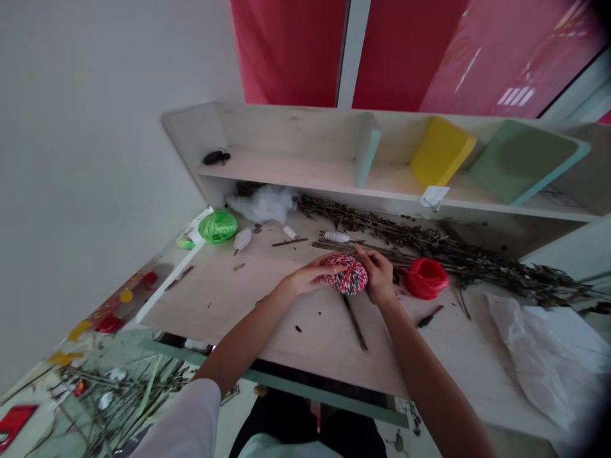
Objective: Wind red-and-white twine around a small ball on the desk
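Note:
Both my hands rest on a ball of red, white and green twine [348, 277] sitting on the pale wooden desk [229, 299]. My left hand [310, 275] lies over its left side with the fingers curled on top. My right hand [379, 275] grips its right side, fingers bent around it. A thin dark twig [356, 324] lies on the desk just below the ball, pointing toward me. A red ball of plastic string [426, 278] sits just right of my right hand.
A green string ball [217, 226] and white stuffing [265, 203] lie at the back left. A long heap of dry twigs [429, 245] runs along the shelf unit [334, 178]. A white plastic bag [548, 356] covers the right. More stems [119, 394] litter the floor at left.

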A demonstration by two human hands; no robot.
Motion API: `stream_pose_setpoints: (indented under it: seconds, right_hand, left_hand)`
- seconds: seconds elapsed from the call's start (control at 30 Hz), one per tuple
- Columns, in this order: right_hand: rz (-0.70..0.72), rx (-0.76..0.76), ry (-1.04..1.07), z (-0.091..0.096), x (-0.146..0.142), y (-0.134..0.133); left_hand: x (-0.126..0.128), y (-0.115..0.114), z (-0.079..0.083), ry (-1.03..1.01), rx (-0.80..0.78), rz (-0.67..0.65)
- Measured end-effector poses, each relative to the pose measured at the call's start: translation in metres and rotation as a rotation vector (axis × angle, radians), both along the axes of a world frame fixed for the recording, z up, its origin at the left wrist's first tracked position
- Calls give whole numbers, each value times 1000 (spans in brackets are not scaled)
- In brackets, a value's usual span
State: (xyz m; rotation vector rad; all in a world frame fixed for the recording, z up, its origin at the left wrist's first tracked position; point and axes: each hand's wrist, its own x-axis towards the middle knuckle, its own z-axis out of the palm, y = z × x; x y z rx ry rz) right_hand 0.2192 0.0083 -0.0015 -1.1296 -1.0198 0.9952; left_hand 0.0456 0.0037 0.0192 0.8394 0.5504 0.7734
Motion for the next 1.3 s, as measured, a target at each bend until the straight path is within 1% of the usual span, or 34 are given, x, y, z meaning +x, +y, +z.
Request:
stream_pose_setpoints:
  seconds: [0.17, 0.23, 0.3, 0.37, 0.43, 0.5, 0.57, 0.7, 0.8, 0.9, 1.0, 1.13, 1.23, 1.3]
  right_hand:
    - [-6, 11, -61, 4, -1, -4]
    - [-15, 29, -101, 6, -2, -5]
    - [-29, 41, -131, 9, -3, -6]
    - [-47, 52, -157, 9, -3, -6]
    - [-79, 74, -204, 8, -4, -5]
    - [-109, 111, -277, 6, -5, -6]
    - [-119, 143, -351, 5, -6, -8]
    - [-63, 174, -442, 4, -9, -12]
    - [36, 191, -497, 2, -11, -14]
    - [146, 192, -556, -1, -14, -17]
    - [231, 176, -596, -1, -15, -19]
    - [274, 202, -652, -1, -18, -22]
    - [301, 213, -664, 0, -20, -24]
    - [321, 193, -623, 1, -22, -25]
  left_hand:
    - [-4, -1, 1, -21, -28, -108]
    - [-5, -2, -1, -24, -41, -150]
    - [-5, -2, -5, -33, -77, -155]
    - [-4, 0, -10, -63, -147, -90]
    - [-3, 5, -13, -113, -232, 25]
    - [-4, 10, -13, -158, -293, 97]
    - [-5, 15, -9, -191, -322, 130]
    - [-11, 24, -1, -257, -333, 254]
    - [-13, 29, -2, -282, -339, 347]
    - [-13, 32, -8, -266, -292, 389]
    - [-11, 32, -11, -242, -262, 390]
    - [-10, 31, -11, -246, -277, 389]
    - [-10, 31, -12, -224, -266, 444]
    - [-10, 31, -13, -205, -246, 486]
